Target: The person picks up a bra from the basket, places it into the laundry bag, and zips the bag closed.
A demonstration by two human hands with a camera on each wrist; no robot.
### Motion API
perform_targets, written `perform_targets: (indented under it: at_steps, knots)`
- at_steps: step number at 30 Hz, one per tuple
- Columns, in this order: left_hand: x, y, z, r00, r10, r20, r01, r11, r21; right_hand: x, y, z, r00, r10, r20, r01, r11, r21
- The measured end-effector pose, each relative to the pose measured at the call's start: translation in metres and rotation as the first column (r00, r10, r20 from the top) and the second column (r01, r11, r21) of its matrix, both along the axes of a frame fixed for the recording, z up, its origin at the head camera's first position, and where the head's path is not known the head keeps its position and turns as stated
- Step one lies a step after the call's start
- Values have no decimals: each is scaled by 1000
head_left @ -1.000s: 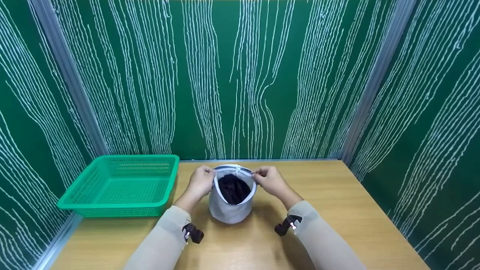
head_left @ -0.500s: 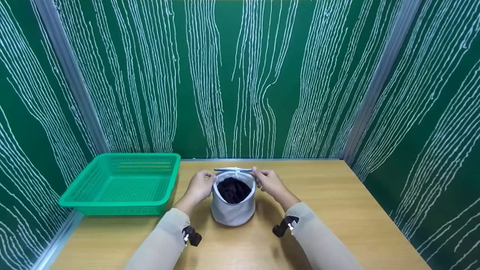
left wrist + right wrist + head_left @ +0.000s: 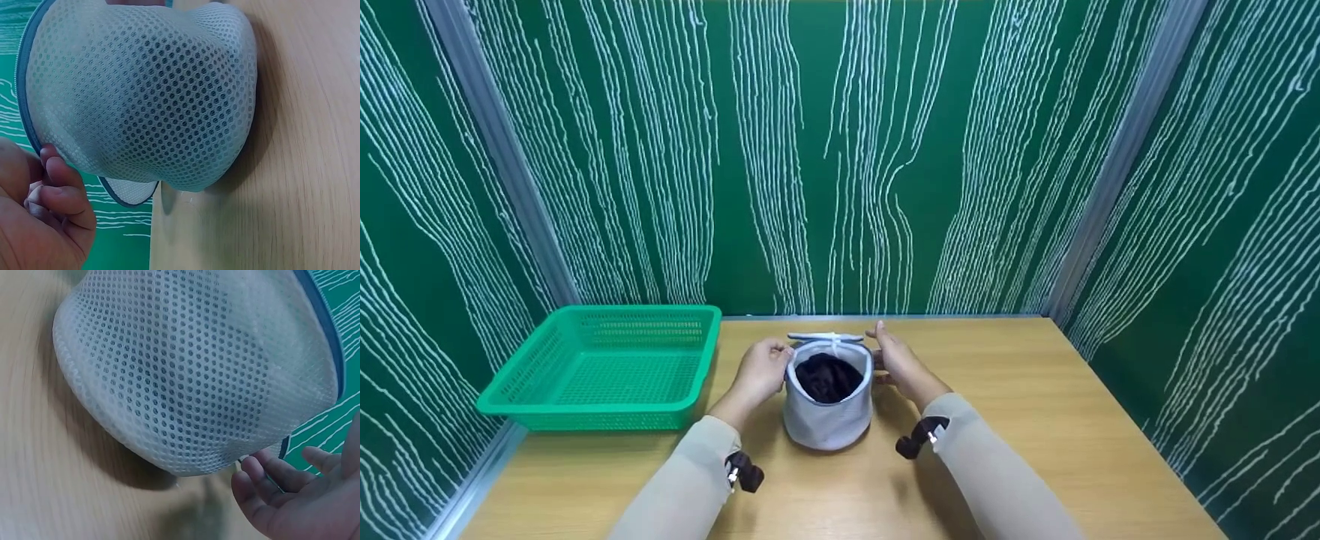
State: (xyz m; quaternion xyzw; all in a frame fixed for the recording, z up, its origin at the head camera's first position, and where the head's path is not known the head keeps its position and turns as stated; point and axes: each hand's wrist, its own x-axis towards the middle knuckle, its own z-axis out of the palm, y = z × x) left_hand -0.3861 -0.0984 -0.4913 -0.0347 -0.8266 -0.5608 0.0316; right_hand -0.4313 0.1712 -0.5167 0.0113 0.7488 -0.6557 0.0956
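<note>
A white mesh laundry bag (image 3: pixel 826 429) with a blue-grey zip edge stands upright on the table, its mouth open. Bunched dark cloth (image 3: pixel 829 379) lies inside. The bag's round lid flap (image 3: pixel 810 337) is folded back behind the mouth. At the left of the rim, my left hand (image 3: pixel 763 369) pinches the edge; the left wrist view shows its curled fingers (image 3: pixel 64 194) against the zip band. My right hand (image 3: pixel 906 369) is beside the bag's right side with its fingers loosely extended. In the right wrist view those fingertips (image 3: pixel 253 467) reach the mesh near the flap; contact is unclear.
A green plastic basket (image 3: pixel 585 409) with perforated walls stands on the left of the wooden table (image 3: pixel 1035 420). Green panels (image 3: pixel 922 285) with white wavy lines rise along the back and sides.
The lid flap has tipped back behind the mouth. My right hand has let go of the rim, and its fingers have straightened beside the bag. The left hand keeps its pinch.
</note>
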Motion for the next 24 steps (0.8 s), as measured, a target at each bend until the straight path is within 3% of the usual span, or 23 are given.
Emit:
perform_targets:
  at_steps: [6,13,24]
  knots:
    - [0,-1,3,999,40,15,-40,999,-3,-7,-7,5,998,49,36,-49,999,-19]
    - [-3,-2,0,999,35,16,-35,999,7,-10,-8,4,997,58,57,-58,998,0]
    - [-5,-3,-6,999,26,-30,-25,1000,9,-16,-10,1,994,110,10,-109,993,-45]
